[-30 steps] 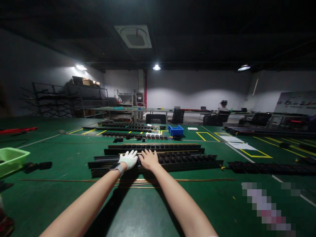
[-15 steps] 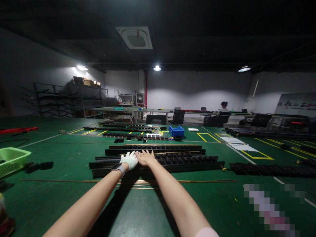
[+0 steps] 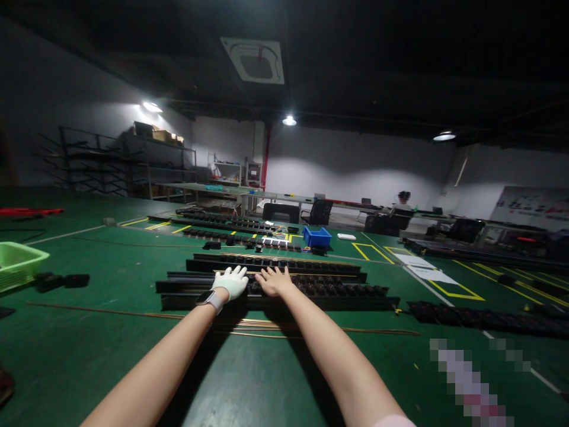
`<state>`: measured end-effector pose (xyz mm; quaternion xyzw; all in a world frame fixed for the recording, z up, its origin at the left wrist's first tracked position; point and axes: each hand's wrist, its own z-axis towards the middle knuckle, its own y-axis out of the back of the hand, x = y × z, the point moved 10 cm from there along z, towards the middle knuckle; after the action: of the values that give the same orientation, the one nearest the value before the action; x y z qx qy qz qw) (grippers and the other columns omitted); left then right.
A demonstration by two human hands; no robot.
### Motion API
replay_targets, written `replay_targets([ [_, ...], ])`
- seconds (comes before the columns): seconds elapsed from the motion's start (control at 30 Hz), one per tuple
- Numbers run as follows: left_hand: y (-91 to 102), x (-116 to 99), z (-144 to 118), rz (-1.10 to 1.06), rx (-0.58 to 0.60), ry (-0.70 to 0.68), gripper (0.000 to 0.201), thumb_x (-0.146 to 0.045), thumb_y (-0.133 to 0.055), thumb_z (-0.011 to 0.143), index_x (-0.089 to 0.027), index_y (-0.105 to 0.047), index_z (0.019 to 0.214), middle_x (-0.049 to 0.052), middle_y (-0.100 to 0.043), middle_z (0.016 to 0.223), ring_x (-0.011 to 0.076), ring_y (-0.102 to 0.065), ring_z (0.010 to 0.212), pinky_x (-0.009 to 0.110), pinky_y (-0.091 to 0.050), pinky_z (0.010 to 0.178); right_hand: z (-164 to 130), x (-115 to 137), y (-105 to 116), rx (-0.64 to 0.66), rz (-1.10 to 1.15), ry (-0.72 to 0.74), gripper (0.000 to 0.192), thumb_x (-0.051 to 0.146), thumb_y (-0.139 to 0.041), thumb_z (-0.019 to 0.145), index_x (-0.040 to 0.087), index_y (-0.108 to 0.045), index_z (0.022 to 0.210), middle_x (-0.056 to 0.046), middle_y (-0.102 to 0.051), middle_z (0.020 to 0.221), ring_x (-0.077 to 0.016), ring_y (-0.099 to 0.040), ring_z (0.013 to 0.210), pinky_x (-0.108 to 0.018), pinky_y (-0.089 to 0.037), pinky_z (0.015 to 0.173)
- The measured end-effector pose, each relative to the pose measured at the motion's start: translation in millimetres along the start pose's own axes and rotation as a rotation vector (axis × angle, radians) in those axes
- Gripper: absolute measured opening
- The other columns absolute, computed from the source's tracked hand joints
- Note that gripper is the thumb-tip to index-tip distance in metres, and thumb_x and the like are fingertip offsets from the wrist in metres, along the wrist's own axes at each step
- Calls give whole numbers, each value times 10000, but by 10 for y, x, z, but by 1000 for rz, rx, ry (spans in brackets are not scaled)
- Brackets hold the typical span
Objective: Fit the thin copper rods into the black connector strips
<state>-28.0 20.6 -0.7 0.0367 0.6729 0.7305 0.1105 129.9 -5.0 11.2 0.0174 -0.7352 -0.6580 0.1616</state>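
Both arms reach forward over a green floor. My left hand (image 3: 230, 281), in a white glove with a watch on the wrist, lies flat with fingers spread on a long black rail (image 3: 338, 292) filled with small black parts. My bare right hand (image 3: 274, 280) rests beside it on the same rail, fingers spread. Neither hand holds anything. A second black rail (image 3: 275, 264) lies just behind. Thin copper rods (image 3: 133, 313) stretch across the floor in front of the rail.
A green basket (image 3: 18, 263) and dark blocks (image 3: 62, 280) sit at the left. More black rails (image 3: 231, 224), a blue bin (image 3: 316, 237) and yellow floor markings (image 3: 453, 287) lie farther back. A person (image 3: 402, 201) sits at distant desks. Shelving (image 3: 111, 166) lines the left wall.
The two hands have drawn slightly apart on the rail and the fingers have spread. The view has tilted and shifted a little.
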Motion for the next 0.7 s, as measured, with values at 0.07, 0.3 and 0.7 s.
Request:
replay_targets([
  [0.07,13,9,3,-12,-11,-4,647,-453,-319,1041,-346,-509,1650,107,-387,1785,417,-377,1595,773,-271,1229,-14,-16,10,-3,-7,8,785,714,-116,1115,300,-299,1757,-42,-190,1834,-339,-107,1708,-663,77,1335],
  [0.3,-16,50,32,-51,-22,-6,623,-476,-325,1051,-375,-528,1632,79,-403,1780,410,-365,1595,766,-253,1238,-120,-664,351,-14,242,-129,794,687,105,1090,350,-86,1783,-11,-126,1843,-302,-71,1714,-679,21,1335],
  [0.7,-75,102,111,-116,-26,32,655,-490,-342,1028,-348,-527,1641,82,-419,1771,424,-360,1594,764,-233,1244,-61,-304,82,72,-6,-40,734,725,-102,1118,400,-312,1742,-9,-179,1837,-303,-82,1714,-679,77,1328],
])
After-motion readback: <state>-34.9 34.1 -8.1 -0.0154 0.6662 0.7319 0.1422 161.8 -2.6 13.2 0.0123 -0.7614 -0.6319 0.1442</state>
